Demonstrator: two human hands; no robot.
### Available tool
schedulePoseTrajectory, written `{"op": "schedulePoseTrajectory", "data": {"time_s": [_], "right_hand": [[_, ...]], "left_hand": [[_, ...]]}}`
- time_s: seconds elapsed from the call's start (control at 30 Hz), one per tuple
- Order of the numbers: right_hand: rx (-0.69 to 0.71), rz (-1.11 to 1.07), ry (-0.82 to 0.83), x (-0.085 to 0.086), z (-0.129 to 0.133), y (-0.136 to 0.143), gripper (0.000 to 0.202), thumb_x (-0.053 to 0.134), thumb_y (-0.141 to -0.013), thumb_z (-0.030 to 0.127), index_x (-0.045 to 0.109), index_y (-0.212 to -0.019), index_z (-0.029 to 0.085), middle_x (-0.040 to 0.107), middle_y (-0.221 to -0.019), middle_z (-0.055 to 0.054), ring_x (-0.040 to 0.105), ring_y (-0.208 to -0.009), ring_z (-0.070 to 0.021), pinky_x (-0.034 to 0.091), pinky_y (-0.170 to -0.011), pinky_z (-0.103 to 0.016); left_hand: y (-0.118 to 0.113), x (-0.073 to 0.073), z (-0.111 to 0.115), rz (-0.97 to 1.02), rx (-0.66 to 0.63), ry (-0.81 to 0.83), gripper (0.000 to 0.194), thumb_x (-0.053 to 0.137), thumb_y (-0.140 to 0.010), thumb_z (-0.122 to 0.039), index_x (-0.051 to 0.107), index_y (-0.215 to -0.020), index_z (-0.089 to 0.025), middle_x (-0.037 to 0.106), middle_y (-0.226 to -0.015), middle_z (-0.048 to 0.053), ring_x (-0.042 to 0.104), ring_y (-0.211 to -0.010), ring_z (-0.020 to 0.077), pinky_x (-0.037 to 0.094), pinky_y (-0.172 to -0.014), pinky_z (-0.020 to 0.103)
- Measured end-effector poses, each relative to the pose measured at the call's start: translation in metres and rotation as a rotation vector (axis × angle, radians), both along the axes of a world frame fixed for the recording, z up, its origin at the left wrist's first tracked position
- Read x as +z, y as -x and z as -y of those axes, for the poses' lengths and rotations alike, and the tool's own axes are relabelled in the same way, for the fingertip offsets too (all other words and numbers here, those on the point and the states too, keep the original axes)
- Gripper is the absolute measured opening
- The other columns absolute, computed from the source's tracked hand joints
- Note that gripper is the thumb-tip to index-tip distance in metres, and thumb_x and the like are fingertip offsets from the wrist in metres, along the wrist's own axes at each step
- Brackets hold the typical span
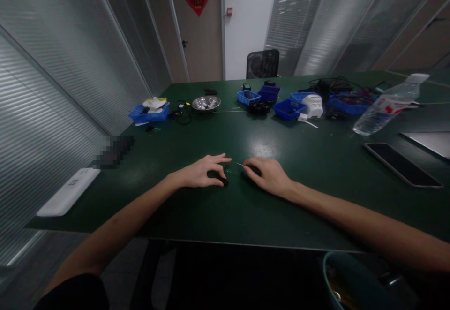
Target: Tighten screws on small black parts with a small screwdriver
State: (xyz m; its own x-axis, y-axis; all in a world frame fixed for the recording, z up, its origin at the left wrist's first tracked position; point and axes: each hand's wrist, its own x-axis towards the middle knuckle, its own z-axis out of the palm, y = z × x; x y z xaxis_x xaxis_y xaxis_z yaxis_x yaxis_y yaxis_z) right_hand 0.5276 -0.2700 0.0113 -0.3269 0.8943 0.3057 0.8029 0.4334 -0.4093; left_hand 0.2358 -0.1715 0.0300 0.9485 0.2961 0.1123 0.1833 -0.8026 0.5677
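My left hand (204,171) is over the green table. Its thumb and one finger close on a small dark piece (225,182) while the other fingers stretch out to the right. Opposite it, my right hand (269,175) rests low with its fingers curled round a thin metal-tipped tool (239,164). The tip points left toward my left hand, and most of the tool is hidden by the fingers, so its kind cannot be made out. Between the hands lies a tiny bright green bit (228,171) on the tabletop.
Blue bins (290,109) with parts stand farther back, beside a metal bowl (206,104) and black cables (182,113). To the right are a plastic bottle (386,106) and a phone (402,164). A white device (69,192) lies left; a bucket (326,272) stands below the table edge.
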Motion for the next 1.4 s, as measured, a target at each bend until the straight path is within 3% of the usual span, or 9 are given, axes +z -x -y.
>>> {"op": "schedulePoseTrajectory", "data": {"time_s": [0.3,0.73,1.0,1.2,1.4], "right_hand": [[0.017,0.008,0.013,0.001,0.0,0.0,0.029,0.049,-0.108,0.038,0.071,-0.116,0.021,0.077,-0.106,-0.007,0.071,-0.083,-0.0198,0.049,-0.073,-0.032],[0.015,0.003,0.038,0.003,0.001,0.001,0.03,0.05,-0.108,0.038,0.072,-0.117,0.021,0.077,-0.106,-0.006,0.07,-0.082,-0.019,0.049,-0.073,-0.031],[0.027,-0.003,0.024,0.004,0.002,0.001,0.029,0.05,-0.107,0.039,0.072,-0.116,0.02,0.077,-0.105,-0.007,0.07,-0.081,-0.0195,0.049,-0.07,-0.031],[0.029,0.005,0.037,0.003,0.001,0.0,0.029,0.05,-0.107,0.039,0.072,-0.117,0.021,0.077,-0.103,-0.007,0.07,-0.081,-0.0196,0.05,-0.072,-0.031],[0.024,0.014,0.019,0.002,0.002,0.0,0.029,0.05,-0.107,0.038,0.072,-0.115,0.021,0.077,-0.103,-0.006,0.07,-0.082,-0.0198,0.049,-0.073,-0.032]], "left_hand": [[0.0,0.0,-0.003,-0.022,-0.032,0.025,0.019,0.076,-0.095,-0.038,0.077,-0.111,-0.027,0.054,-0.159,0.007,0.039,-0.155,0.0289,0.024,-0.124,0.052],[-0.007,0.0,0.006,0.058,-0.013,-0.008,0.017,0.071,-0.099,-0.034,0.074,-0.111,-0.023,0.07,-0.134,0.009,0.059,-0.132,0.0249,0.035,-0.116,0.047],[-0.011,-0.006,0.004,0.098,-0.014,-0.068,0.022,0.061,-0.105,-0.03,0.07,-0.124,-0.023,0.072,-0.124,0.009,0.063,-0.119,0.0242,0.044,-0.106,0.042],[-0.008,-0.007,-0.001,0.085,-0.012,-0.099,0.022,0.056,-0.107,-0.028,0.069,-0.124,-0.022,0.072,-0.12,0.009,0.063,-0.116,0.0236,0.046,-0.104,0.04],[0.005,-0.011,-0.016,0.076,0.07,-0.119,0.023,0.056,-0.107,-0.03,0.068,-0.126,-0.022,0.07,-0.12,0.009,0.063,-0.115,0.0229,0.048,-0.102,0.039]]}}
